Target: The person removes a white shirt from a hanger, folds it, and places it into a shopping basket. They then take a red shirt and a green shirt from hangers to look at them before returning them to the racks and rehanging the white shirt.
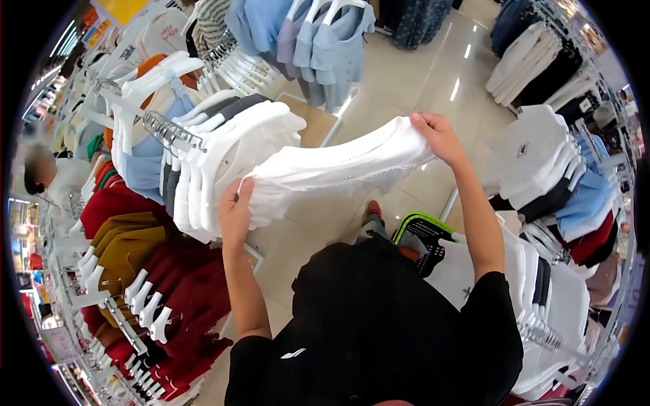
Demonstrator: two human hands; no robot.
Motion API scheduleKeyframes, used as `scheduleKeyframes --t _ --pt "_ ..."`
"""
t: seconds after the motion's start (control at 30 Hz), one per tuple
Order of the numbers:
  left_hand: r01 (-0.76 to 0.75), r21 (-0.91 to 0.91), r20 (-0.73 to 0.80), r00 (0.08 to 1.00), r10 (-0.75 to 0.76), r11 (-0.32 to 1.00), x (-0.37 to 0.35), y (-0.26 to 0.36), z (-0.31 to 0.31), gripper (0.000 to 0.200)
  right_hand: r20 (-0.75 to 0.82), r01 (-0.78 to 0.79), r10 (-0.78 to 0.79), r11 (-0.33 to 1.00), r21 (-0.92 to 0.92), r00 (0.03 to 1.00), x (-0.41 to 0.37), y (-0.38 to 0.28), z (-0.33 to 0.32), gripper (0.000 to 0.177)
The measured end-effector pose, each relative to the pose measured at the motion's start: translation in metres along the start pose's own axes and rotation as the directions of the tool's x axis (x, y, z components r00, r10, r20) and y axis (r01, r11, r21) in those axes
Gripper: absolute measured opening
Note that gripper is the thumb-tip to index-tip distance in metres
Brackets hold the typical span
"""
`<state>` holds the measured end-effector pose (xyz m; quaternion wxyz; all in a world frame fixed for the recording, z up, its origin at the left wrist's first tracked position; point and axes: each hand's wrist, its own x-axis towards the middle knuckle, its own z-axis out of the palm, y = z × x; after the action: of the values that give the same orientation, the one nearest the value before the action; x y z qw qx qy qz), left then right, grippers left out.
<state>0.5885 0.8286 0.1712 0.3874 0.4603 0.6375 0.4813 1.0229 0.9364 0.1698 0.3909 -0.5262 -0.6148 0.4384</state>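
A white top (345,162) is stretched out in the air between my two hands, its upper edge running nearly straight and the lower fabric hanging loose. My left hand (235,208) pinches one end, close beside the white garments on the rack. The other end is gripped by my right hand (437,139), thumb on top, held out over the aisle. Just left of the top, several white shirts (217,159) hang on white hangers, with a few dark grey ones among them. No hanger shows in the held top.
Dark red garments (179,291) and mustard ones (128,247) hang at the lower left. Light blue shirts (335,57) hang at the back. A black basket with a green rim (426,233) stands on the tiled floor (413,74). More racks with white shirts (531,152) line the right.
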Motion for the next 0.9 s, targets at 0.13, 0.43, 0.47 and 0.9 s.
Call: scheduleKeyframes --t 0.13,0.43,0.47,0.9 --pt "-0.152 -0.035 0.029 0.988 0.153 0.988 -0.010 0.000 -0.013 0.022 -0.025 -0.014 0.012 0.998 -0.065 1.000 -0.036 -0.007 0.010 0.045" --pt "-0.191 -0.056 0.011 0.981 0.192 0.980 -0.038 -0.024 -0.046 0.028 0.253 0.072 -0.053 0.995 -0.066 0.966 -0.098 -0.010 0.017 0.037" --pt "-0.171 -0.036 0.000 0.985 0.171 0.985 -0.041 -0.027 -0.053 0.029 0.287 0.084 -0.057 0.993 -0.082 0.956 -0.103 -0.016 0.023 0.039" --pt "-0.251 0.213 -0.055 0.962 0.268 0.944 -0.059 -0.008 -0.099 0.029 0.504 0.041 0.164 0.928 -0.371 0.848 -0.110 -0.049 0.043 0.023"
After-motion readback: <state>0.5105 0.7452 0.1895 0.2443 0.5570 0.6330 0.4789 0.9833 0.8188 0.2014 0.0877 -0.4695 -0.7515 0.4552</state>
